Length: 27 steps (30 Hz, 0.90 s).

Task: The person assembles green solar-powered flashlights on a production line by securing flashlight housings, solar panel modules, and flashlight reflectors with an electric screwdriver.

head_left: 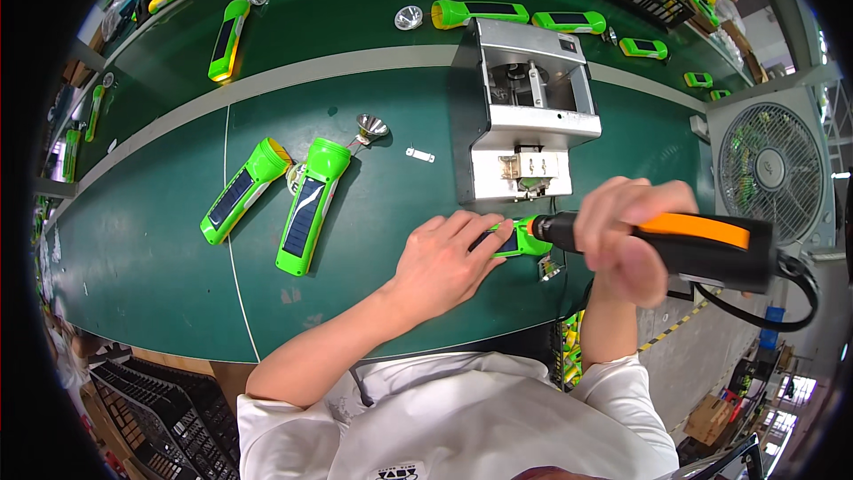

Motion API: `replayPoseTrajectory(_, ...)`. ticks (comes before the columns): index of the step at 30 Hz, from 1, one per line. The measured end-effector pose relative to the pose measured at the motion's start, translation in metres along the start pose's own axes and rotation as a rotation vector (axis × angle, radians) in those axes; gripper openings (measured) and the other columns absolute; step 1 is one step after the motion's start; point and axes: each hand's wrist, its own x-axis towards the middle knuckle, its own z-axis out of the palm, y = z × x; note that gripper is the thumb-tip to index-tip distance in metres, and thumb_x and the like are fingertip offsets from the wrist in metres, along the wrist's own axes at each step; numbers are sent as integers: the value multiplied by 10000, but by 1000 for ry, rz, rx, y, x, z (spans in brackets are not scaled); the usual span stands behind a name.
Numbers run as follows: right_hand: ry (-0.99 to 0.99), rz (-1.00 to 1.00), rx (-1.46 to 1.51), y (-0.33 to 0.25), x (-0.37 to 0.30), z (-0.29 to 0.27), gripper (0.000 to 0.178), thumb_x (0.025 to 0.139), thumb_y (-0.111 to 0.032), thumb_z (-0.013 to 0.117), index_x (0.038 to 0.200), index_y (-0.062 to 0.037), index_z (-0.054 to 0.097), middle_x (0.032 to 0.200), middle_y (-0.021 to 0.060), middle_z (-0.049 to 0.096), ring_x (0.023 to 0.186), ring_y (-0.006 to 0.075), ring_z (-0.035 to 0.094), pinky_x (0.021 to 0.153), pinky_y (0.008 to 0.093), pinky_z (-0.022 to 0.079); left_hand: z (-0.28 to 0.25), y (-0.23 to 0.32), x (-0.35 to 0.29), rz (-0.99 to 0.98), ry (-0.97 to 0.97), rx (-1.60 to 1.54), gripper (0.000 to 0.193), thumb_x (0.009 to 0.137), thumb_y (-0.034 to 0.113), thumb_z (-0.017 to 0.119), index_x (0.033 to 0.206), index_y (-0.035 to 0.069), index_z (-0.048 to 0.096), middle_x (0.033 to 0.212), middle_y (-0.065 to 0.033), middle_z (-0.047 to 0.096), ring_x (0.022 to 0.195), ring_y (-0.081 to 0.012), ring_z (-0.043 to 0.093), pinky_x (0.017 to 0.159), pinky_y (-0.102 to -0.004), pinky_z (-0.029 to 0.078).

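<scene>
White shirt [480, 409] is closest to us, then the black-and-orange electric screwdriver [702, 244], right of and nearer us than the metal machine [524, 124]. Our right hand [622, 227] has its grip curled around the screwdriver, kinda blurry, probably to keep it lined up with the green torch [526, 246]; can't tell if the tip touches. That torch lies just our side of the machine. Our left hand [444, 258] presses fingers over it against the table [160, 240], likely so it won't twist; we can't see the thumb pinching. Two other torches [313, 206] lie left of the machine, presumably kept within reach.
</scene>
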Motion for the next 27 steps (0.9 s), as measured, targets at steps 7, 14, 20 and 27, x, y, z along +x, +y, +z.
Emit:
replayPoseTrajectory(7,82,-185,-235,-7,15,0,299,958,-185,699,1124,-58,485,633,14,518,492,150,510,499,294,439,-1,-1,-1,22,-7,41,446,823,221,808,1223,70,680,1216,-44,687,935,-221,651,710,-350,521)
replayPoseTrajectory(14,117,-130,-242,5,10,3,327,965,-171,702,1148,-54,458,655,14,501,516,139,517,502,286,451,-5,-1,-3,9,1,60,465,813,203,811,1236,60,681,1201,-51,694,906,-233,648,704,-356,523)
replayPoseTrajectory(20,87,71,-77,13,43,-5,176,906,55,618,1081,37,607,802,74,617,518,112,550,457,264,428,-10,-5,3,2,23,52,445,803,187,817,1211,53,700,1161,-44,711,887,-227,651,696,-361,510)
replayPoseTrajectory(27,122,242,-200,8,65,3,195,855,-48,572,1006,72,547,563,52,437,411,141,415,419,290,394,-11,-6,3,-31,42,30,435,791,174,827,1196,55,722,1145,-37,727,910,-221,669,725,-362,529)
